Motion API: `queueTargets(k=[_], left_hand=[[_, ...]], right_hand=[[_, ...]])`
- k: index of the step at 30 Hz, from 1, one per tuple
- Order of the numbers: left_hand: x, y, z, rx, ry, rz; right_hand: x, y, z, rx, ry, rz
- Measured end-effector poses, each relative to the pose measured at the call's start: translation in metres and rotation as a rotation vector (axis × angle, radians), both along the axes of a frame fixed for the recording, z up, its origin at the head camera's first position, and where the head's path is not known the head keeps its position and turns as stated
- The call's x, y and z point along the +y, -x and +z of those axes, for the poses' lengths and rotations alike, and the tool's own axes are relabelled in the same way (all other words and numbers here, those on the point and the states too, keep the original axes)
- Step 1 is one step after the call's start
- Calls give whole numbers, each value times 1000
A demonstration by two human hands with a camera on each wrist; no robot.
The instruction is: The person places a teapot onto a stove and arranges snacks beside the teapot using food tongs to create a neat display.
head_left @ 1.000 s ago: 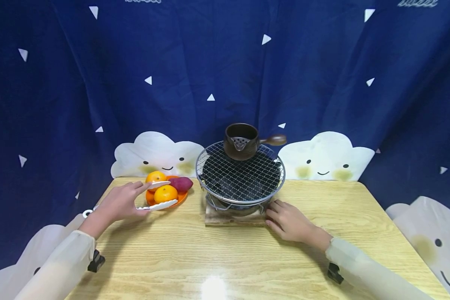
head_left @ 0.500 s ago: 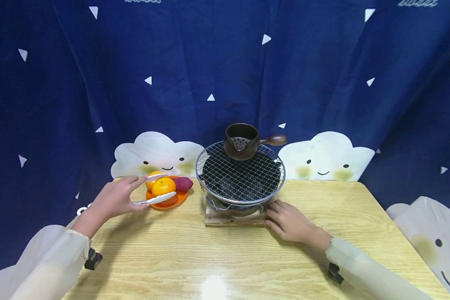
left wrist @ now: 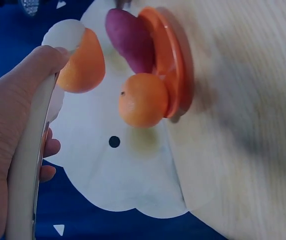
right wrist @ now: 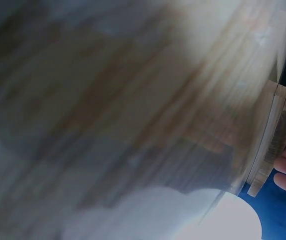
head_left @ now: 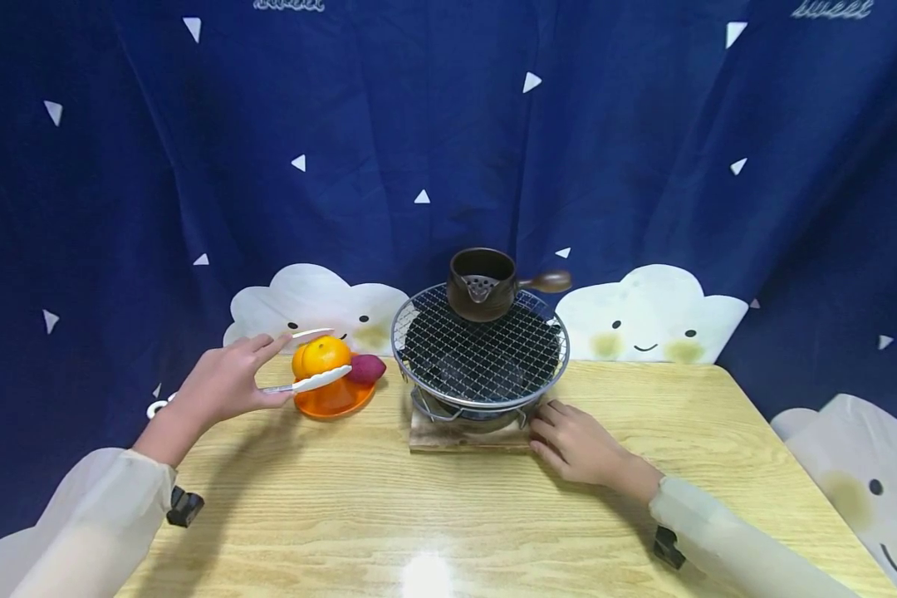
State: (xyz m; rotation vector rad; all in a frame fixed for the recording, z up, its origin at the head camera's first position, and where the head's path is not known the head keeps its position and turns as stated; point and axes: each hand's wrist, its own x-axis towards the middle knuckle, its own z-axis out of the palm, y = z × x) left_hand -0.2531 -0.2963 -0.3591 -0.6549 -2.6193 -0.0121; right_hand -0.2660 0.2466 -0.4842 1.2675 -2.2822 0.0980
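Observation:
With its thumb and fingers my left hand (head_left: 220,386) holds white-tipped tongs (head_left: 321,380), whose tips squeeze a tangerine (head_left: 326,355). In the left wrist view this tangerine hangs apart from the orange plate (left wrist: 176,60). A second tangerine (left wrist: 143,100) and a purple sweet potato (head_left: 367,370) are on that plate; in the head view the raised fruit partly covers the second one. My right hand (head_left: 579,440) touches the right end of the wooden board (head_left: 463,438) under the grill, fingers bent at its edge; whether they grip it cannot be made out.
A round wire grill rack (head_left: 486,365) sits on a small stove at the table's middle back. On its far side stands a dark brown pot (head_left: 481,286), its handle pointing right. Behind the wooden table (head_left: 433,507) hangs a blue curtain (head_left: 456,124) with clouds.
The left hand has raised the tongs and the tangerine up off the plate, drifting slightly left. More of the plate's front shows. The right hand has stayed in place.

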Motion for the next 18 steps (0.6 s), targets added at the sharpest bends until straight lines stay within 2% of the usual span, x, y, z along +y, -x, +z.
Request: queueTargets(k=[10, 18], left_hand=[[3, 4, 10, 58, -14, -17], [4, 6, 20, 66, -23, -6]], right_hand=[[0, 1, 0, 9, -9, 4], [1, 3, 1, 16, -14, 12]])
